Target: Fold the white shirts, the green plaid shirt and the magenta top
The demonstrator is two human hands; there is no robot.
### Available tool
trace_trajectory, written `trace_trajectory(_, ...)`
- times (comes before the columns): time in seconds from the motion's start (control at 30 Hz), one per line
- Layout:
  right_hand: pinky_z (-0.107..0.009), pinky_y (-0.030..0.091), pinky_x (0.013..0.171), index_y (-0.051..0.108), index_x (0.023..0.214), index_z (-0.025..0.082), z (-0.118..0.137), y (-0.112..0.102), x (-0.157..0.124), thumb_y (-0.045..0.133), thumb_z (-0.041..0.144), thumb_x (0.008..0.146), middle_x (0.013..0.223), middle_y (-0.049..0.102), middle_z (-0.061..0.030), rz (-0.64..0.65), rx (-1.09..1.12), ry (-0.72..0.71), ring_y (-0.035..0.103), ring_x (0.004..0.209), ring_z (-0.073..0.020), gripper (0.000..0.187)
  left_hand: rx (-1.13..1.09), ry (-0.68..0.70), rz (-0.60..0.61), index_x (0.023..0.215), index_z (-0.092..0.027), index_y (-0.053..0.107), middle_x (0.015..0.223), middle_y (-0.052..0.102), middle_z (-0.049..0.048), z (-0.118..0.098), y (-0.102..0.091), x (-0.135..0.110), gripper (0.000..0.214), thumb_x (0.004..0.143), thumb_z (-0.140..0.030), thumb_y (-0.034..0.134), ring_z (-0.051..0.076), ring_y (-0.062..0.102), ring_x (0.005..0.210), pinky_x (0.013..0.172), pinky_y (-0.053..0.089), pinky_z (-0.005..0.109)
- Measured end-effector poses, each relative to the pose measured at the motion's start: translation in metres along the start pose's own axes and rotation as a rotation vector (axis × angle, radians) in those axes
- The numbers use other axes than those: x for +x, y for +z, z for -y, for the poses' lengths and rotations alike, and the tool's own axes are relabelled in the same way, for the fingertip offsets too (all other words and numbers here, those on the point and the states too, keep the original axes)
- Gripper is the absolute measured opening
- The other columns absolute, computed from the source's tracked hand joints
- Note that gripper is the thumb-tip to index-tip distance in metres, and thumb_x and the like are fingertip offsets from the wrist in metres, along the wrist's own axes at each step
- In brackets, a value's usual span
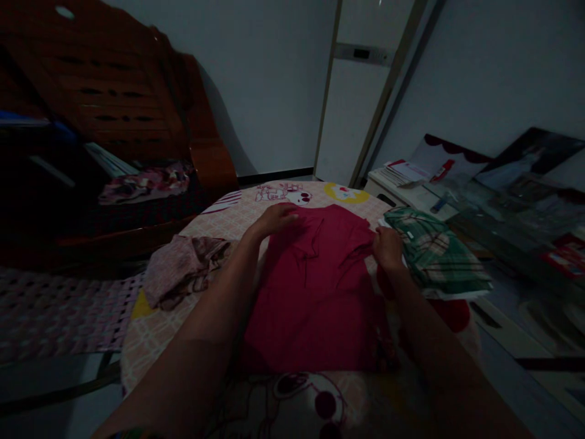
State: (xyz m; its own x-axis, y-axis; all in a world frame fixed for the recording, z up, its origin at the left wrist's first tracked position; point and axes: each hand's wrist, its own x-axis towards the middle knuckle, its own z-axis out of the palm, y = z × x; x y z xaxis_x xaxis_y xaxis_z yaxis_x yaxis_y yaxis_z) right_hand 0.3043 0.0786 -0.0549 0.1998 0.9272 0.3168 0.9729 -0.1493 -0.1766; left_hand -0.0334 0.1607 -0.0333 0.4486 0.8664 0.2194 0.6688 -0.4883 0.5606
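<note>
A dark pink shirt (315,311) lies spread on the round table, its collar end away from me and its sleeves folded inward. At its upper left corner, my left hand (275,221) rests on the fabric with the fingers stretched out. My right hand (388,247) is closed on the shirt's upper right edge, by the sleeve; its fingertips are partly hidden. Just right of that hand sits a folded green plaid garment (436,253) with white cloth beneath it. A crumpled pale patterned cloth (183,268) lies left of my left forearm.
A patterned cloth (256,207) covers the table. To the left stands a carved wooden bench (114,91) with a floral cloth (146,183) on its seat, near a woven seat (64,311). A glass-topped cabinet (484,219) with papers is at right, and a tall white unit (354,110) behind.
</note>
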Motion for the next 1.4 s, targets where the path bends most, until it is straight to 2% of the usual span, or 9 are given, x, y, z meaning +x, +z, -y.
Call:
trace_trajectory(0.13,-0.04,0.048,0.086,0.074,0.101,0.006,-0.005,0.002,-0.009,0.05,0.017,0.091,0.103,0.071,-0.0275,0.178,-0.131,0.016,0.069,0.101,-0.0356,0.028,-0.108,0.161,0.031,0.131,-0.019,0.065,0.133,0.068,0.0082,-0.053,-0.001,-0.001,0.044,0.095,-0.04,0.054,0.024,0.062,0.122,0.106,0.046,0.038)
trace_trajectory(0.3,-0.036,0.048,0.082,0.075,0.095,0.011,-0.008,0.003,-0.01,0.052,0.017,0.088,0.1,0.073,-0.0233,0.178,-0.104,0.093,0.07,0.097,-0.0316,0.025,-0.208,0.222,0.111,0.121,-0.017,0.071,0.124,0.072,0.0111,-0.085,0.038,-0.007,0.035,0.093,-0.033,0.057,0.025,0.067,0.112,0.1,0.05,0.039)
trace_trajectory(0.57,-0.034,0.051,0.074,0.072,0.087,0.015,0.004,-0.011,0.005,0.054,0.032,0.082,0.08,0.073,-0.0102,-0.159,0.493,0.001,0.067,0.077,-0.0248,0.026,-0.702,0.214,0.048,0.129,-0.017,0.062,0.131,0.065,0.0157,-0.093,0.091,-0.003,0.048,0.082,-0.028,0.069,0.026,0.063,0.118,0.098,0.051,0.042)
trace_trajectory(0.73,-0.03,0.05,0.057,0.071,0.083,0.015,0.05,-0.013,0.031,0.057,0.033,0.078,0.073,0.071,-0.0061,-0.09,0.775,0.018,0.063,0.057,-0.0188,0.023,-0.836,0.147,0.03,0.096,-0.019,0.066,0.122,0.067,0.0104,-0.087,0.094,0.0,0.021,0.079,-0.029,0.072,0.025,0.055,0.126,0.101,0.046,0.038)
trace_trajectory(0.93,-0.026,0.049,0.051,0.069,0.079,0.015,0.084,-0.007,0.039,0.057,0.027,0.076,0.067,0.069,-0.0048,0.017,0.856,0.028,0.062,0.054,-0.0171,0.018,-1.044,-0.043,-0.067,0.092,-0.018,0.06,0.095,0.067,0.0034,-0.066,0.095,0.004,0.024,0.077,-0.036,0.07,0.015,0.062,0.083,0.081,0.049,0.03)
trace_trajectory(1.03,-0.026,0.049,0.049,0.07,0.081,0.016,0.08,-0.005,0.036,0.056,0.027,0.076,0.067,0.069,-0.0048,0.011,0.858,0.061,0.062,0.053,-0.0175,0.019,-1.049,-0.06,-0.082,0.098,-0.019,0.059,0.097,0.067,0.0039,-0.065,0.1,0.006,0.029,0.076,-0.034,0.07,0.015,0.062,0.087,0.084,0.047,0.03)
trace_trajectory(1.13,-0.026,0.048,0.048,0.07,0.083,0.016,0.071,-0.005,0.036,0.057,0.028,0.076,0.065,0.068,-0.0038,-0.015,0.873,0.085,0.062,0.052,-0.0176,0.019,-1.018,0.006,0.024,0.103,-0.019,0.056,0.095,0.066,0.0026,-0.071,0.108,0.007,0.033,0.075,-0.032,0.069,0.014,0.061,0.083,0.078,0.047,0.029)
trace_trajectory(1.3,-0.027,0.047,0.043,0.07,0.081,0.015,0.064,-0.013,0.043,0.057,0.027,0.076,0.058,0.064,-0.0023,-0.067,0.907,0.122,0.059,0.045,-0.0174,0.018,-0.519,0.197,0.12,0.085,-0.018,0.061,0.074,0.06,-0.0006,-0.083,0.109,0.001,0.01,0.083,-0.028,0.062,0.016,0.055,0.07,0.071,0.043,0.029)
trace_trajectory(1.4,-0.027,0.048,0.043,0.07,0.08,0.015,0.062,-0.018,0.045,0.058,0.025,0.074,0.057,0.064,-0.0022,-0.08,0.914,0.15,0.06,0.045,-0.0179,0.016,-0.198,0.224,0.079,0.076,-0.018,0.064,0.074,0.063,0.0048,-0.085,0.092,-0.002,0.022,0.091,-0.031,0.055,0.022,0.06,0.076,0.078,0.044,0.035)
